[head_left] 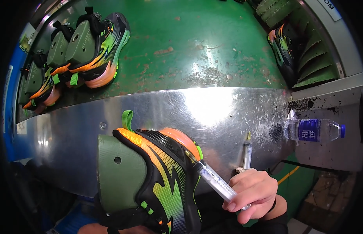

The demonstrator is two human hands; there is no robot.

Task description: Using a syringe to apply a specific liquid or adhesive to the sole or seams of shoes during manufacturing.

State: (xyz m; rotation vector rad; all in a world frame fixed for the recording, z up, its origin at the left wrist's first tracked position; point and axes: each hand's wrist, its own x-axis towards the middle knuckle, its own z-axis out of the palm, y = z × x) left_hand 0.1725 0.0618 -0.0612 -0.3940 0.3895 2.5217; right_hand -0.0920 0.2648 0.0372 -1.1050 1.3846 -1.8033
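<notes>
Orange-green sneaker (pixel 165 175) on its last, steadied by left hand (pixel 111 228), grip unclear. Right hand (pixel 253 191) grasps syringe (pixel 212 177); keep needle shallow along the seam.

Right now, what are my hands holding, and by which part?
The right hand grips a syringe by its barrel near the plunger end. The left hand, barely in view, seems to hold the shoe from underneath.

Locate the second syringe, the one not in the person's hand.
In the head view, the spare syringe lies on the shiny metal ledge right of centre, just above the right hand, left of the plastic water bottle.
</notes>
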